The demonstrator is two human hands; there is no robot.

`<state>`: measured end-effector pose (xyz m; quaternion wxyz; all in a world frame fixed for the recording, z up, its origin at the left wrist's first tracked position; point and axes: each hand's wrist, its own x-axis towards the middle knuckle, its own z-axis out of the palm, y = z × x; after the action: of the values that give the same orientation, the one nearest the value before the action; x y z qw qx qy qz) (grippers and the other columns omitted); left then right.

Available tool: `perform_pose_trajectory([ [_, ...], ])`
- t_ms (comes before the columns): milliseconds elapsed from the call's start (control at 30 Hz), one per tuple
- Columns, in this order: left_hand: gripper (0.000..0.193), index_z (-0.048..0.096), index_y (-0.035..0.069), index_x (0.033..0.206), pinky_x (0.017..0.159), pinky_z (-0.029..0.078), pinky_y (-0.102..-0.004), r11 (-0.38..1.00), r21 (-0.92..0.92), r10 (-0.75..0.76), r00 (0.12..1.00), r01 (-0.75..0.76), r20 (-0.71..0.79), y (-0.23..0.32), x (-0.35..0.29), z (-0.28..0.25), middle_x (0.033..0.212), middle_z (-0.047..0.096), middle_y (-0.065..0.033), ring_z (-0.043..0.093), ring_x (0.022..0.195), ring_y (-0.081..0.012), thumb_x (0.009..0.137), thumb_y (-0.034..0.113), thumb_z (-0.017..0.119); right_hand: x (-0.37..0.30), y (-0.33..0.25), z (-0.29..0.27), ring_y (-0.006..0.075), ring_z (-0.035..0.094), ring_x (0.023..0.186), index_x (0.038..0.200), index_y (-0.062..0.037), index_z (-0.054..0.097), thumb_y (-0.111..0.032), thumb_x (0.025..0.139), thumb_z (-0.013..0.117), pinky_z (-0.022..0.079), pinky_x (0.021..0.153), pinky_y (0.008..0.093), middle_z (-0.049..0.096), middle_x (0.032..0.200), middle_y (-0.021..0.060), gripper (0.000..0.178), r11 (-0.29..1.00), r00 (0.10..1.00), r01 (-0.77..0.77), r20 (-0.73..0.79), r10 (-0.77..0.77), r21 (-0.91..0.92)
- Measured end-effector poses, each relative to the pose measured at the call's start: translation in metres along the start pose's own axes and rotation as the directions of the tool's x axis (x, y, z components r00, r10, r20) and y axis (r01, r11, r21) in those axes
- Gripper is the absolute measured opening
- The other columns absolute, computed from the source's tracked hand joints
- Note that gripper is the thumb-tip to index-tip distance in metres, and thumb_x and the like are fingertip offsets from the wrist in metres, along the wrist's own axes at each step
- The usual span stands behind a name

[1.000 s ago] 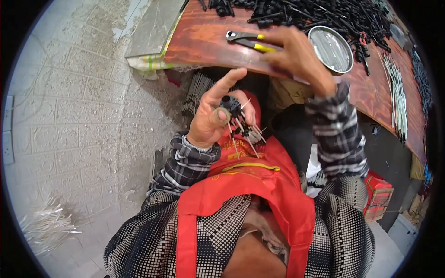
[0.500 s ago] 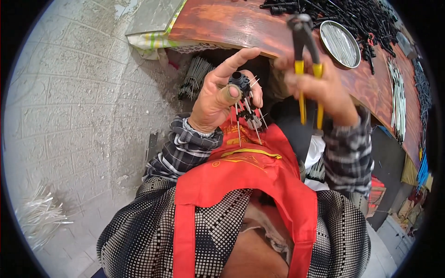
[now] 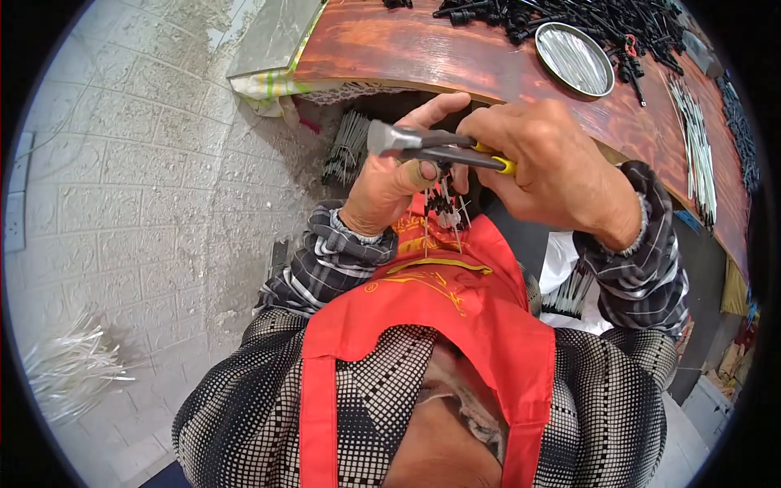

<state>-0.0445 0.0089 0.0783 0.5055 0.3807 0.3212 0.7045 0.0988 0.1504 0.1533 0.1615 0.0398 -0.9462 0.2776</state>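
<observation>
While your right hand (image 3: pixel 561 167) curls its fingers round the pliers (image 3: pixel 457 155), your left hand (image 3: pixel 377 191), index finger outstretched, seems to pinch the black assembly (image 3: pixel 442 195) just off the desk's (image 3: pixel 374 49) near edge. White strips (image 3: pixel 425 234) look threaded, their long ends uncut. Creased yellow lettering (image 3: pixel 440 279) marks your red apron (image 3: pixel 366 321).

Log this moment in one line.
left hand: holds black-and-white cluster | right hand: holds yellow-handled pliers | pliers' head: overlaps left hand

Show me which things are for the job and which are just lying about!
In the job:
pliers, in the right hand
black piece with thin sticks, in the left hand
black parts, probably

Just lying about, it seems:
grey board
pale strands
</observation>
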Motion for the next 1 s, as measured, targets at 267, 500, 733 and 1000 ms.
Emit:
perform_pose_trajectory([
  [267, 0.082, 0.035, -0.003, 0.144, 0.074, 0.049, -0.0272, 1.000, 0.026, -0.002, 1.000, 0.002, -0.001, -0.002, 0.001, 0.001, 0.083, 0.064, -0.0082, 0.063, 0.077, -0.0162, 0.083, 0.034, 0.076, -0.001, -0.009, -0.021, 0.0356, 0.063, 0.070, 0.097, -0.0010, 0.062, 0.002, 0.077, 0.065, 0.049, 0.060, 0.0405, 0.066, 0.079, 0.0146, 0.021, 0.991, 0.986, -0.128, 0.115, 0.124, 0.026],
  [500, 0.079, 0.037, -0.001, 0.145, 0.072, 0.049, -0.0274, 0.999, -0.026, 0.025, 0.999, -0.025, -0.023, -0.001, -0.001, -0.007, 0.081, 0.062, -0.0082, 0.063, 0.076, -0.0157, 0.085, 0.035, 0.074, -0.056, 0.003, -0.006, 0.0390, 0.058, 0.093, 0.130, -0.0016, 0.048, 0.002, 0.076, 0.061, 0.048, 0.075, 0.0438, 0.058, 0.096, 0.0225, 0.056, 0.925, 0.948, -0.310, 0.006, 0.319, -0.221],
  [733, 0.073, 0.043, -0.001, 0.141, 0.074, 0.050, -0.0272, 0.999, -0.009, 0.040, 0.998, -0.040, -0.042, 0.001, -0.001, -0.005, 0.084, 0.063, -0.0079, 0.064, 0.078, -0.0157, 0.085, 0.035, 0.073, -0.044, -0.009, 0.009, 0.0394, 0.049, 0.103, 0.141, -0.0076, 0.037, 0.011, 0.070, 0.057, 0.045, 0.085, 0.0440, 0.050, 0.108, 0.0200, 0.076, 0.813, 0.927, -0.347, -0.039, 0.373, -0.468],
  [1000, 0.066, 0.049, -0.002, 0.136, 0.073, 0.051, -0.0256, 1.000, 0.009, 0.019, 0.999, -0.018, -0.036, 0.003, -0.005, -0.005, 0.088, 0.064, -0.0075, 0.064, 0.079, -0.0149, 0.086, 0.034, 0.073, -0.041, -0.007, 0.017, 0.0375, 0.047, 0.103, 0.143, -0.0084, 0.035, 0.013, 0.070, 0.056, 0.046, 0.087, 0.0428, 0.047, 0.108, 0.0187, 0.079, 0.764, 0.946, -0.320, -0.146, 0.290, -0.561],
])
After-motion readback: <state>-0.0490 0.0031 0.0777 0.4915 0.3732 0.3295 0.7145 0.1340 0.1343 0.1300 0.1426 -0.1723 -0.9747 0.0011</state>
